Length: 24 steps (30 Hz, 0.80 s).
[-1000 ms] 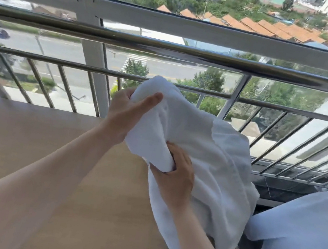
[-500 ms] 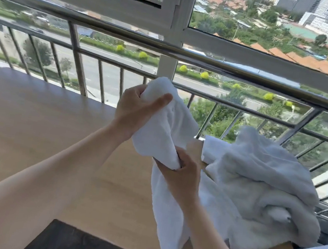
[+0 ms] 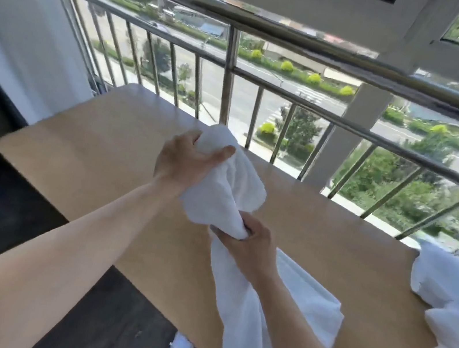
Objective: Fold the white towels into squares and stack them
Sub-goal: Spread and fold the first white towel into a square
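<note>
One white towel (image 3: 227,195) was held over the wooden table (image 3: 100,137) — the left hand (image 3: 184,163) clutched its bunched top, fingers (image 3: 193,139) and thumb curled round the cloth, and the right hand (image 3: 247,242) squeezed a gathered fold lower down, fingers closed. Its tail trailed over the table's near edge. More crumpled white towels (image 3: 449,304) lay well apart at the right.

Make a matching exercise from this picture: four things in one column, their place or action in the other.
1 left hand
2 right hand
3 towel pile
4 white shoe

a on the dark floor
b grips the top end of the held towel
c lies on the right end of the table
d grips the held towel lower down

Pairs: 1-b, 2-d, 3-c, 4-a
</note>
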{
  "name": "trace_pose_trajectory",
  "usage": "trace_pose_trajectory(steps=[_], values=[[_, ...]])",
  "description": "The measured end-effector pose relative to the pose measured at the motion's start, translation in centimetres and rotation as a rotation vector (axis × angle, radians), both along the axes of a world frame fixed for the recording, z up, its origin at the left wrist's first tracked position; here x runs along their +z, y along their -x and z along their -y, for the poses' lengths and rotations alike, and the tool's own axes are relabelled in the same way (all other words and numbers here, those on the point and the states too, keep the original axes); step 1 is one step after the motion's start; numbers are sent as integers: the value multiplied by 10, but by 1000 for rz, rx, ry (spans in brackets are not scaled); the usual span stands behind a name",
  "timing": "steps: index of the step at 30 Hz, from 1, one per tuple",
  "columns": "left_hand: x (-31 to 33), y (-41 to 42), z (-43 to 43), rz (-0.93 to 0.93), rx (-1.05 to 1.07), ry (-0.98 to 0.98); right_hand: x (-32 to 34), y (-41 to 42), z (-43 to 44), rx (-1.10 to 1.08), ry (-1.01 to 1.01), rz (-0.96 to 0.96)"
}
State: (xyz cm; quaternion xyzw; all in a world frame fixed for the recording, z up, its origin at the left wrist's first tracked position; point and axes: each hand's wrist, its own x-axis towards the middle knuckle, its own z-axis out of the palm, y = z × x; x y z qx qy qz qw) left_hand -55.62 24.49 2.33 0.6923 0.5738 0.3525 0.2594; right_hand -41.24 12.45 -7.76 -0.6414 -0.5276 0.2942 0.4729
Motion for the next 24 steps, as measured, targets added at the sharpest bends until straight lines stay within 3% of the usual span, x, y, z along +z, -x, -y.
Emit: trace_pose_trajectory(steps=[7,12,16,19,22,24], values=[[-61,69,-89,-330,174,14,-49,56,-98,127,123,-1],[-108,112,-119,-553,148,-35,-82,90,-133,240,189,128],[-146,140,-137,-626,56,152,-106,109,-140,240,310,122],[-160,164,-155,-504,-52,393,-111,117,-147,239,428,203],[-171,189,-174,-152,-114,515,-102,122,-163,366,651,331],[-179,203,-190,31,-67,547,-95,130,-175,364,716,277]])
